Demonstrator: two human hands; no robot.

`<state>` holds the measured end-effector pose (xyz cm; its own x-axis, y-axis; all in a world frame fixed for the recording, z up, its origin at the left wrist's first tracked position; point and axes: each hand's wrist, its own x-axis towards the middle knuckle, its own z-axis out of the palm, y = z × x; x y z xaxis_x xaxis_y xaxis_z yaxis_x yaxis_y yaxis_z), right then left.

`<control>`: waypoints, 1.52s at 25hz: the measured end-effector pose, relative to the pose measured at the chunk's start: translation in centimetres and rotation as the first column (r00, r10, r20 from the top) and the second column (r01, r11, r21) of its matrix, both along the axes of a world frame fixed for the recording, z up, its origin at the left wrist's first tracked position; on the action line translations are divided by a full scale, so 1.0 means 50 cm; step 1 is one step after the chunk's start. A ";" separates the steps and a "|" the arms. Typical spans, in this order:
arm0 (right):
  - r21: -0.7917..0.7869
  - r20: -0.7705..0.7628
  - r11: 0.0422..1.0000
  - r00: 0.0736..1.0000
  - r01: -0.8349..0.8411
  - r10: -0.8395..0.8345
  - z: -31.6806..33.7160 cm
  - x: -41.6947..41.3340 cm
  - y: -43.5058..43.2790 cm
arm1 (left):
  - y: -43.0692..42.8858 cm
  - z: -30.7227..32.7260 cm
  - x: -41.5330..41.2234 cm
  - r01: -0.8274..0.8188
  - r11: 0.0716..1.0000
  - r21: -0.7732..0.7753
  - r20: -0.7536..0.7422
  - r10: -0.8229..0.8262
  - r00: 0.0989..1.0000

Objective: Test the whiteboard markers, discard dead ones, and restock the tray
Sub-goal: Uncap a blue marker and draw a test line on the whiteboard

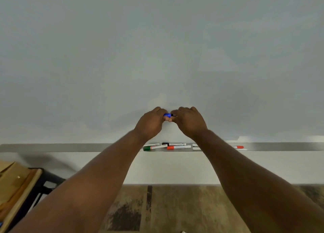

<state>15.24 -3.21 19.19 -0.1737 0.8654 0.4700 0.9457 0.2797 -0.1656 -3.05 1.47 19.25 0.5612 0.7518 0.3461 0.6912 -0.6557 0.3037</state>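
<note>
A person faces a blank grey-white whiteboard (157, 48) that fills the upper view. A metal tray (70, 147) runs along its foot, with pale wall (175, 167) below and a worn wood-pattern floor (175, 210). A brown box (10, 171) sits at lower left.

Both hands are raised before the board, holding one blue marker (167, 115) level between them. The left hand (152, 122) has its fingers curled round the blue cap end; the right hand (190, 121) has its fingers curled round the barrel.

Five markers lie in the tray: one green-capped (149, 148), one black-capped (165, 143), one red-capped (171, 147), a second red-capped (239, 147) off to the right, and a white barrel (152, 144) whose cap is hidden by the left arm.
</note>
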 end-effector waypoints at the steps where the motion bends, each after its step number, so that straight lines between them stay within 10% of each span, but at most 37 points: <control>1: 0.004 -0.024 1.000 1.000 0.005 -0.005 0.017 -0.005 -0.001 | 0.002 0.018 -0.009 -0.004 1.000 0.024 0.004 0.004 1.000; 19: 0.314 -0.316 0.927 0.944 0.204 -0.100 0.320 -0.042 -0.004 | 0.072 0.420 -0.074 -0.280 0.794 0.540 0.412 0.041 0.910; 38: 0.655 -0.457 0.753 0.766 -0.055 0.453 0.571 -0.031 0.086 | 0.168 0.708 -0.033 -0.316 0.709 0.630 0.461 -0.014 0.887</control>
